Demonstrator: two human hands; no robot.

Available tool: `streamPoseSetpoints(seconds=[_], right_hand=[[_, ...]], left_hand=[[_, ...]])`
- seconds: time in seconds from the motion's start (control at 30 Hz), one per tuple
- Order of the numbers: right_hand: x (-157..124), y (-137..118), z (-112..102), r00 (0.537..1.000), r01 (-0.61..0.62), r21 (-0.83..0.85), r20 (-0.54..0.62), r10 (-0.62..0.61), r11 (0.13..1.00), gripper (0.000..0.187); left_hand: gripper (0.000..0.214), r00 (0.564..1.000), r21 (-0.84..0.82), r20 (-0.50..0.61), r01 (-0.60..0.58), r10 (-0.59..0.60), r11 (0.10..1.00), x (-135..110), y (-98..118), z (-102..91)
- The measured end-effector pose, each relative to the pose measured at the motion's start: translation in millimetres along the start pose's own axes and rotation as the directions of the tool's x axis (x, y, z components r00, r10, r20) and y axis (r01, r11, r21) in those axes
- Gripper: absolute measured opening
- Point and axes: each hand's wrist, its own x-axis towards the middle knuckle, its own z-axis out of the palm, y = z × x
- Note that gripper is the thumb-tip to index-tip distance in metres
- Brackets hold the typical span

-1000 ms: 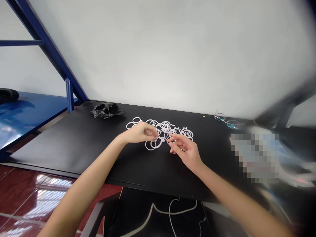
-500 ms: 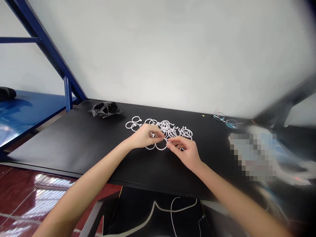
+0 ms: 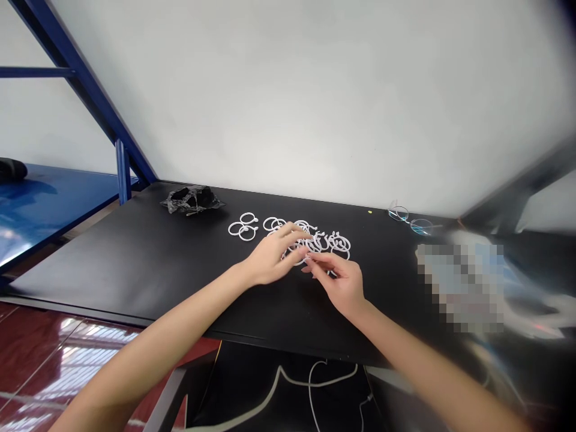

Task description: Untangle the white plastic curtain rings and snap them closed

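One white ring (image 3: 300, 262) sits pinched between the thumb and forefinger of the right hand (image 3: 339, 282), above the black table (image 3: 148, 252). Beside it, the left hand (image 3: 272, 255) has its fingers extended, thumb parted; whether it touches the ring, I cannot tell. Just beyond lies a pile of white rings (image 3: 339, 243); farther back, a crumpled black bag (image 3: 193, 201) and eyeglasses (image 3: 410, 222).

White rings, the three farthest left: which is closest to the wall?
Of those three, the back ring; the left ring and front ring lie farther from the wall.
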Motion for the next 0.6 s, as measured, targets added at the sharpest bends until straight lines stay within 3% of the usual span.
streamPoseSetpoints(seconds=[0.17, 0.33, 0.53, 0.6], right_hand=[[-4, -2, 4, 0.992, 0.12, -0.05, -0.018, -0.121, 0.991, 0.008], [-4, -1, 5, 0.986, 0.155, 0.004, 0.059, -0.155, 0.988, 0.008], [-2, 2, 3, 0.993, 0.101, 0.028, 0.059, -0.103, 0.994, 0.006], [-2, 4, 2, 0.996, 0.054, 0.023, 0.065, -0.056, 0.998, 0.02]], left_hand=[[0.041, 0.972, 0.313, -0.048, -0.204, 0.23, 0.927, -7, 5, 17.0], [0.045, 0.925, 0.413, -0.076, -0.311, 0.373, 0.856, -9, 0, 19.3], [0.04, 0.927, 0.384, -0.049, -0.327, 0.372, 0.864, -5, -2, 11.1], [0.035, 0.946, 0.379, -0.064, -0.272, 0.318, 0.884, -2, -8, -0.2]])
